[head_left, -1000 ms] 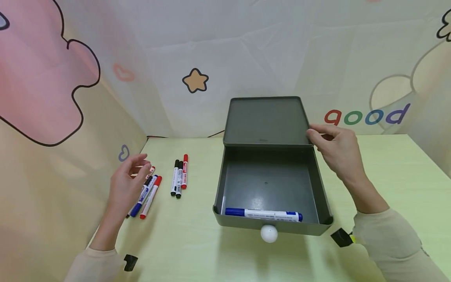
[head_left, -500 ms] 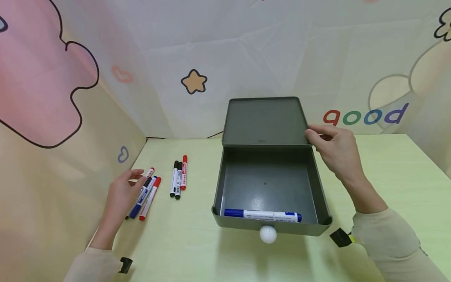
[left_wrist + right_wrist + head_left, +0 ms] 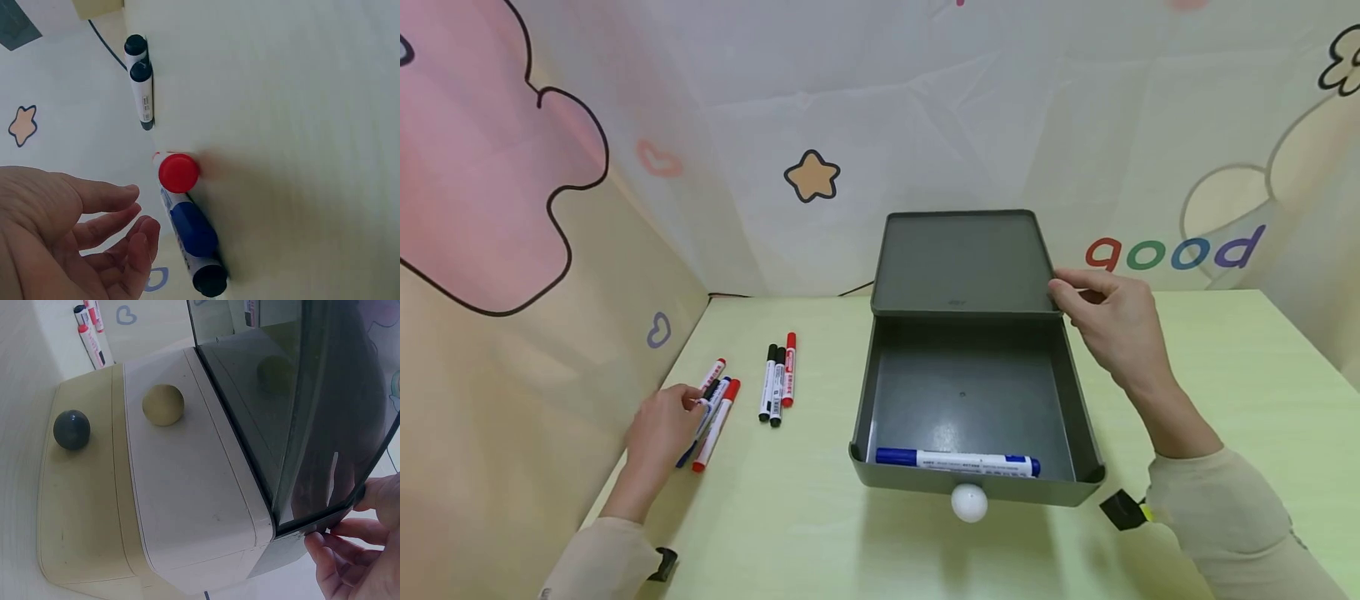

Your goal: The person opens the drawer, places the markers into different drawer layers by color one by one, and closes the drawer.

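My left hand (image 3: pixel 662 429) is low beside a pile of markers at the left of the table. In the left wrist view its loosely bent fingers and thumb (image 3: pixel 109 199) stand apart, right beside a red-capped marker (image 3: pixel 178 173), a blue-capped marker (image 3: pixel 197 228) and a black-capped one (image 3: pixel 209 275). My right hand (image 3: pixel 1112 325) grips the right top edge of a grey drawer unit (image 3: pixel 966 262), thumb above and fingers at the side. The unit's top drawer (image 3: pixel 973 492) is pulled out, and one blue marker (image 3: pixel 958 462) lies along its inner front wall.
Two black markers (image 3: pixel 771 387) and a red marker (image 3: pixel 790 371) lie between the pile and the drawer unit. A white knob (image 3: pixel 969 503) juts from the drawer front. Below it, a pale drawer (image 3: pixel 194 469) and a beige drawer (image 3: pixel 87 506) are shut. A printed cloth (image 3: pixel 955 125) hangs behind.
My left hand has come down to the marker pile, its fingertips now overlapping the markers. My right hand keeps its grip on the unit; drawer and blue marker stay in place.
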{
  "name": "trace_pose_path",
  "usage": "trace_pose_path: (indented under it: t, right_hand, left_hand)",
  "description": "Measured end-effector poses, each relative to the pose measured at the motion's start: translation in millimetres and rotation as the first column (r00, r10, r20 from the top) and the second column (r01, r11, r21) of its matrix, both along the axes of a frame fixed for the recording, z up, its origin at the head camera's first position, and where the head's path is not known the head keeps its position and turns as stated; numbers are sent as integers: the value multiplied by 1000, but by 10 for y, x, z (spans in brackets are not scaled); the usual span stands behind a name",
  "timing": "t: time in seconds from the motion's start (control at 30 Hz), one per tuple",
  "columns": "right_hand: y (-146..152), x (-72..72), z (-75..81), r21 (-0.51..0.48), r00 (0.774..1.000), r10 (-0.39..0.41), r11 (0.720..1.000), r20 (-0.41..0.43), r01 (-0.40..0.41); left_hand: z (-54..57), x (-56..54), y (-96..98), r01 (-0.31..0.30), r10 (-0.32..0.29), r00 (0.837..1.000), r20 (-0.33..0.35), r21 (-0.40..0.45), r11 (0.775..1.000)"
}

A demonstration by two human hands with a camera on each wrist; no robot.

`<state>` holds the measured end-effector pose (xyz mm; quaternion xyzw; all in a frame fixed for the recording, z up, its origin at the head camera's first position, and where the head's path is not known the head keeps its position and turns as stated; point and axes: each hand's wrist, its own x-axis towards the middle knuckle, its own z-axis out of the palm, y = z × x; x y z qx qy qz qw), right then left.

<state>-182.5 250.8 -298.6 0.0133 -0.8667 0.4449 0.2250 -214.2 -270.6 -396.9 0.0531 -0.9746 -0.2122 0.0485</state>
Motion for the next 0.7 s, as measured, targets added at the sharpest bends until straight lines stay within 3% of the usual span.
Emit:
trace_pose_path:
  t: [0.3, 0.7]
  right_hand:
    - [-14, -10, -5, -1, 1000, -3, 1000, -7, 3]
    - [-15, 12, 11, -15, 1000, 5, 1000, -3, -5]
  left_hand:
    - [-75, -24, -62, -2, 4, 999, 42, -37, 999]
    - [-95, -74, 21, 6, 5, 994, 105, -107, 994]
